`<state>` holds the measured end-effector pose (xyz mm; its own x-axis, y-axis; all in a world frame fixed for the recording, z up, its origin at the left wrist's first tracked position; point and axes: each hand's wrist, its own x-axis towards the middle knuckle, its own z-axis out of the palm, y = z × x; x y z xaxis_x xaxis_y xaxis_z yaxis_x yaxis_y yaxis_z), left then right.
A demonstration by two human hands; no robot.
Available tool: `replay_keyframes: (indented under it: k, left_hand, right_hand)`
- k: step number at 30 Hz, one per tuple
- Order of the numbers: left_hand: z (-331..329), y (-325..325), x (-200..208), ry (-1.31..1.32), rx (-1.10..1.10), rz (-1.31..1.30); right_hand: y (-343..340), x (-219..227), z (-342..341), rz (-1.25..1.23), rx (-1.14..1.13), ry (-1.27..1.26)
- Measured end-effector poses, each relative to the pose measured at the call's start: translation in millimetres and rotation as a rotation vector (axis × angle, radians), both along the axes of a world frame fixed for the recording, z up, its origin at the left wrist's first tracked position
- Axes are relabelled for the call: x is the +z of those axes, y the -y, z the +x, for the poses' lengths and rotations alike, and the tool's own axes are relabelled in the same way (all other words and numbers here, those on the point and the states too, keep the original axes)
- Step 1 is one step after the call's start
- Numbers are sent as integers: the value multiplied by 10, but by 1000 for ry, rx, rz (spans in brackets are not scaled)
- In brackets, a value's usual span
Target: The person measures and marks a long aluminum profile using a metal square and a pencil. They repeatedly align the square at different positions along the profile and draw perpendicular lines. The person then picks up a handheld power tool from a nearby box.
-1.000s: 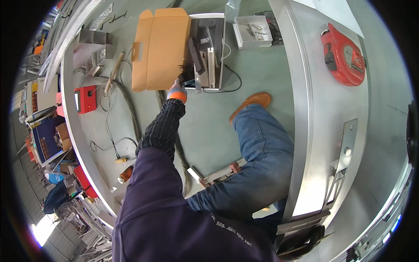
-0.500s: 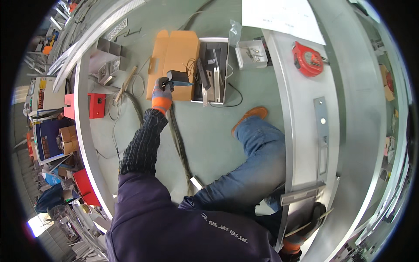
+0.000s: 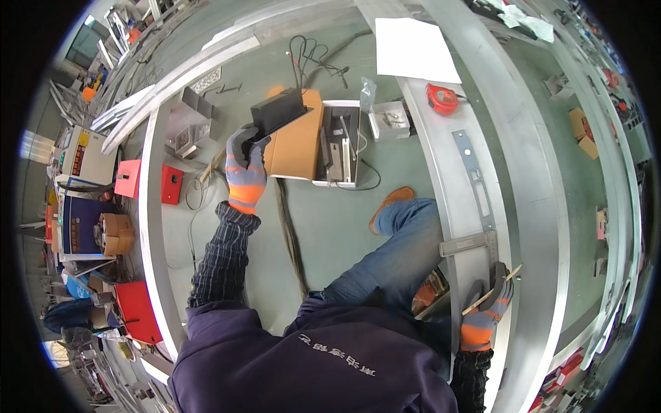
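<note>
My left hand (image 3: 246, 168), in a grey and orange work glove, is closed on the end of a black rectangular device (image 3: 277, 111) with a thin black cable (image 3: 300, 58). It holds the device above the brown cardboard flap (image 3: 295, 153) of an open box (image 3: 356, 180). Black and silver parts lie inside that box. On the metal beam at the right, my gloved right hand (image 3: 489, 310) grips a pencil (image 3: 513, 271) lying slantwise across it. Just beyond these fingers a metal square (image 3: 468, 244) sits across the beam (image 3: 451, 186), near a slotted metal plate (image 3: 471, 168).
Farther along the beam are a red tape measure (image 3: 441, 100) and white paper (image 3: 416, 51). A white tray (image 3: 390, 122) of small parts stands beside the open box. Cables (image 3: 289, 241) run over the floor. Another frame bar (image 3: 151, 227) borders the left side.
My left hand has raised the black device, whose cable now hangs free above the flap. My right hand has moved forward along the beam with the pencil. The whole view has shifted.
</note>
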<state>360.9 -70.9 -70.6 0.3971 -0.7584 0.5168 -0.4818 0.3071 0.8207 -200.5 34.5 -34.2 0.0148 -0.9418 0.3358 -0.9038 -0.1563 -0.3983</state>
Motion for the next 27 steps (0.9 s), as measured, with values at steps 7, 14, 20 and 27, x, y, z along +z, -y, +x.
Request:
replay_keyframes:
  k: [7, 14, 20, 27]
  left_hand:
    - [-605, -319, 909, -31, -123, -227]
    - [-1022, -399, 1361, -209, -382, -329]
    - [-1390, -411, 1518, -315, -579, -266]
    - [-2065, -387, 1265, -550, -1059, -112]
  right_hand:
    - [-70, 294, 81, -228, -11, -17]
    - [-152, 482, 74, -324, -12, 60]
    - [-86, 796, 46, -430, 90, 196]
    - [-183, 988, 193, -489, 270, 252]
